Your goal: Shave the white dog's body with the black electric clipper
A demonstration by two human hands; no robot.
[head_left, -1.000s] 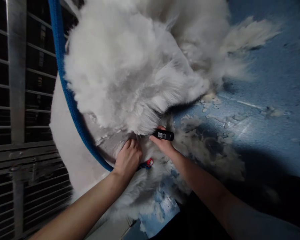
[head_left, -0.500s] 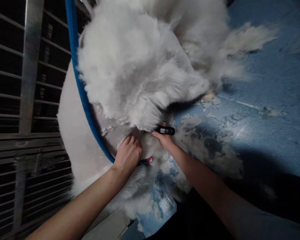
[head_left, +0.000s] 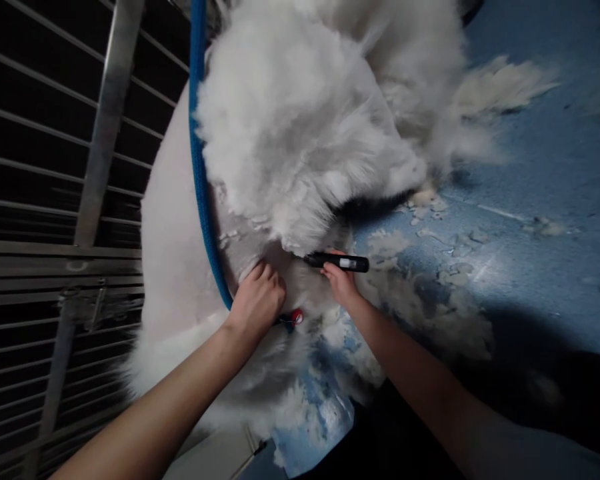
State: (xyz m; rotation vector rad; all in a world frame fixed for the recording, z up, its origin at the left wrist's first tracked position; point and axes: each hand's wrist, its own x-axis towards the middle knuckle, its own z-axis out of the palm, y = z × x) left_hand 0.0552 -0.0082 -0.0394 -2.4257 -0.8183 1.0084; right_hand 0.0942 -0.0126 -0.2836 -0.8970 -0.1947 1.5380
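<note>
A big white dog (head_left: 300, 120) lies over the blue floor, long fluffy fur on its upper part. Close-cropped pinkish skin (head_left: 173, 220) shows along its left side. My right hand (head_left: 341, 279) grips black hair clippers (head_left: 353, 263), their head pointing left into the fur edge. Beside it, my left hand (head_left: 257, 290) is closed, with curled fingers pressed on the cropped skin; the fingertips are partly hidden. A blue rope lead (head_left: 200, 160) runs down across the dog and passes beneath my left hand. Its red clip (head_left: 297, 316) shows just right of my left wrist.
Metal cage bars (head_left: 97, 127) with a latch (head_left: 97, 305) stand along the left, close to the dog. Clumps of cut white fur (head_left: 430, 307) are strewn over the blue floor (head_left: 545, 173). A pale panel (head_left: 215, 455) shows at the bottom.
The clippers and my right hand have shifted a little right, showing more of the handle. My left hand stays on the skin. The cage and lead appear further right as the view turned.
</note>
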